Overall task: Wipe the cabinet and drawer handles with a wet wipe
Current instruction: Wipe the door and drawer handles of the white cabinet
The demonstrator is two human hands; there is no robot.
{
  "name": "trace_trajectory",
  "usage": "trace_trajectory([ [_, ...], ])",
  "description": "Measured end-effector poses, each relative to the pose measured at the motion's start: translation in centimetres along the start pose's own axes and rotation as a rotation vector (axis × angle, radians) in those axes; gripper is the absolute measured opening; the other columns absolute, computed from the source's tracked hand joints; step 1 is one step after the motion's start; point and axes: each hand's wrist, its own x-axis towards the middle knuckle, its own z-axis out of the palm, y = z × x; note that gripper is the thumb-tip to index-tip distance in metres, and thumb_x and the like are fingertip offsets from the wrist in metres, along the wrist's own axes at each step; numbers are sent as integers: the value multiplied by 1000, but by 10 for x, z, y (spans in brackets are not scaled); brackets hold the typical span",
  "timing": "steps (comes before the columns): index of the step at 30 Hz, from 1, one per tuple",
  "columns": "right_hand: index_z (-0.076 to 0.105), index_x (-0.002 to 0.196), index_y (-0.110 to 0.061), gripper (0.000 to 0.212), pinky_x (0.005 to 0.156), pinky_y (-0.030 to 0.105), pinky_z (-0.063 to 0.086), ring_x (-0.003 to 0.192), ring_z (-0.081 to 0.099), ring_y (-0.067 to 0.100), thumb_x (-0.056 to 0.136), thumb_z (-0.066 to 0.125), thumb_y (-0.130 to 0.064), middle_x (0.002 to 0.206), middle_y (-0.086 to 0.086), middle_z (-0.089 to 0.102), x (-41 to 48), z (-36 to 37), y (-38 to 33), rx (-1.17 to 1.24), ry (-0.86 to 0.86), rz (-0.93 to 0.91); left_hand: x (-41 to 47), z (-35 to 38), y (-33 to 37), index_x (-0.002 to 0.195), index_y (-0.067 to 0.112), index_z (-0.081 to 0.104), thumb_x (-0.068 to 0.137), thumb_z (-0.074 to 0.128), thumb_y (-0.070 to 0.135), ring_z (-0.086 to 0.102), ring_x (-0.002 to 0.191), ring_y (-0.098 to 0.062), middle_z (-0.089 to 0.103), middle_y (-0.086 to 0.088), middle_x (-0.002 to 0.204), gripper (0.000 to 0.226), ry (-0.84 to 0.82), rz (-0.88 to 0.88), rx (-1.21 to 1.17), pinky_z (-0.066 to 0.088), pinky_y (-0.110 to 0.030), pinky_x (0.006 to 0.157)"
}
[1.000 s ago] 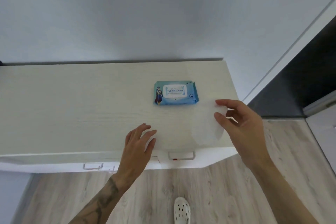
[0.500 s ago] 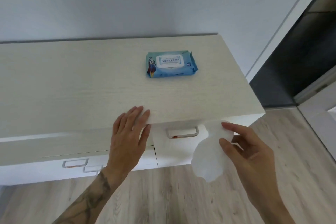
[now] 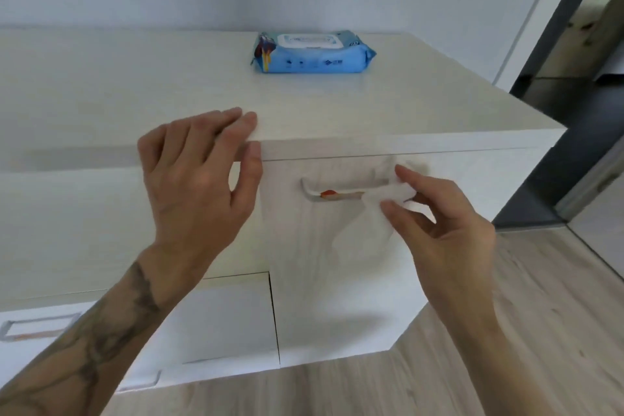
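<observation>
Pinching wet wipe [image 3: 388, 194] on handle [image 3: 314, 194] end — right hand [image 3: 449, 230]; left hand [image 3: 196, 186], fingers [image 3: 216, 125] straight, on cabinet [image 3: 405, 118] edge

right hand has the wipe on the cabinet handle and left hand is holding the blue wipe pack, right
No. In the head view the left hand rests on the cabinet top; the blue wipe pack lies untouched farther back. The rest holds.

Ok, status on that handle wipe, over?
Right hand pinches wet wipe on the handle's right end. Left hand braces on cabinet top edge. Orange smear on handle not yet wiped. Nothing in the way.
</observation>
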Motion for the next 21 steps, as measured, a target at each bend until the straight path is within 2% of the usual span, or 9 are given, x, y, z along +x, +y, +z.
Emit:
trace_trajectory([
  [4,76,118,-22,30,87,15,56,96,67,-1,90,78,-14,113,-1,65,10,0,25,-163,30,-256,-1,10,-6,119,11,73,110,51,27,64,97,-32,73,-8,111,29,100,41,26,37,-46,88],
  [6,77,119,-18,27,89,20,55,93,66,3,91,77,-17,113,2,64,14,-2,36,-196,18,-333,-2,16,-7,116,10,73,110,51,27,62,93,-32,72,-9,106,29,161,54,51,36,-46,86],
  [8,77,119,-17,26,90,22,54,99,65,10,93,76,-14,115,7,64,17,-4,42,-211,8,-396,-2,23,-7,113,11,73,110,51,27,61,90,-32,72,-9,102,28,217,71,81,36,-45,85],
  [11,77,116,-20,22,94,20,50,113,64,15,95,74,-14,118,3,68,21,-6,45,-207,-9,-443,-1,30,-12,108,9,73,109,51,26,60,86,-32,71,-10,97,28,289,116,100,35,-44,83],
  [13,78,113,-23,19,98,23,50,118,63,17,96,75,-17,116,-3,73,22,-7,47,-230,6,-462,-1,32,-13,105,9,73,108,51,25,60,83,-32,71,-10,95,27,325,138,118,35,-44,82],
  [16,80,109,-25,15,101,27,49,116,62,15,95,76,-20,111,-5,75,24,-3,47,-265,25,-491,-1,36,-15,103,10,72,107,52,24,59,81,-32,70,-9,93,25,360,139,136,34,-44,81],
  [21,80,110,-23,15,99,23,47,111,61,13,95,75,-20,105,-8,74,30,0,40,-345,-61,-597,0,40,-17,103,9,72,107,52,23,59,81,-33,70,-11,92,26,380,157,140,34,-44,82],
])
